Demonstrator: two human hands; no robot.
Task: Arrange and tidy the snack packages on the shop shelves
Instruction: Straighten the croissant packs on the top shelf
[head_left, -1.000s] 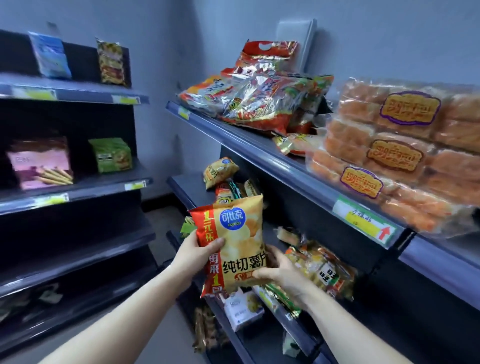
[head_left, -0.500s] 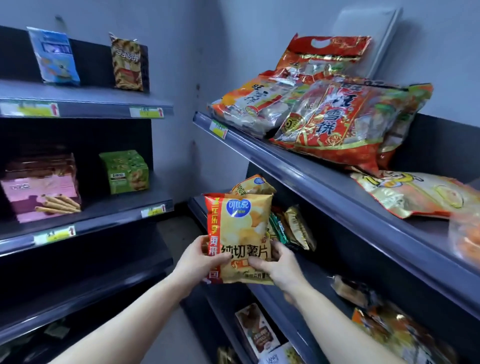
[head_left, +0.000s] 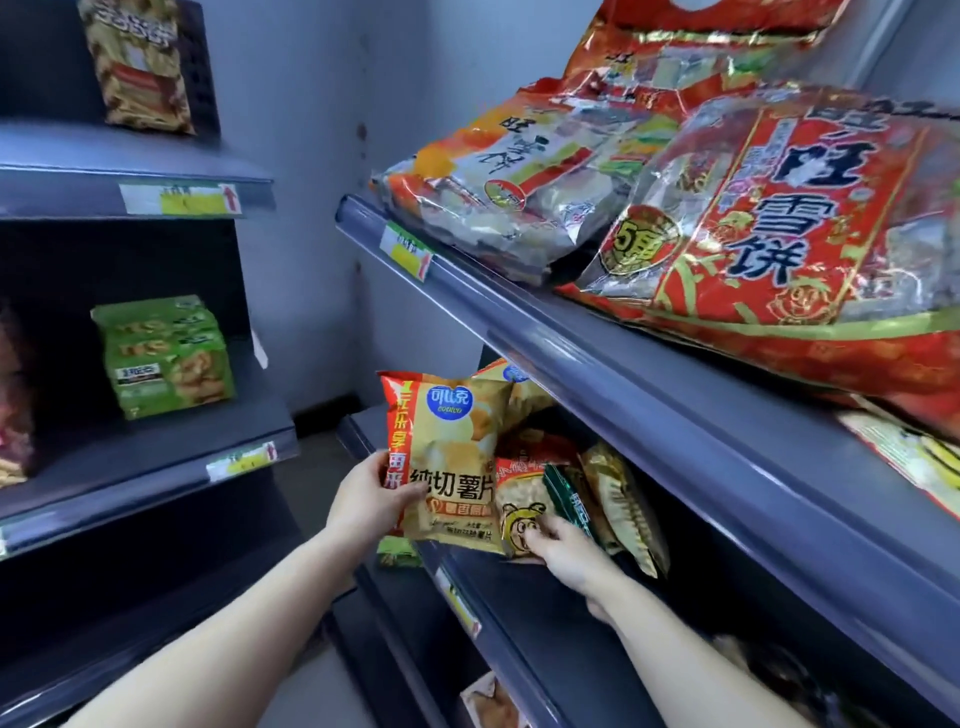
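Note:
A yellow-and-red potato chip bag (head_left: 452, 457) stands upright at the front of the middle right shelf (head_left: 519, 603). My left hand (head_left: 369, 501) grips its lower left edge. My right hand (head_left: 563, 551) reaches under the upper shelf and touches the bottom of an orange snack packet (head_left: 524, 499) just right of the chip bag; whether the fingers curl round it is unclear. A dark green packet (head_left: 569, 501) and a gold packet (head_left: 621, 509) lean beside it. Another yellow chip bag (head_left: 519, 387) stands behind.
Large red and silver rice-cracker bags (head_left: 769, 249) lie on the top right shelf (head_left: 597, 364), overhanging its edge. On the left unit stand a green box pack (head_left: 166, 358) and a brown packet (head_left: 137, 65). More packets lie on the lowest right shelf.
The chip bag has moved forward and right onto the middle shelf. My right hand has let go of it and dropped to the orange packet. The camera came closer.

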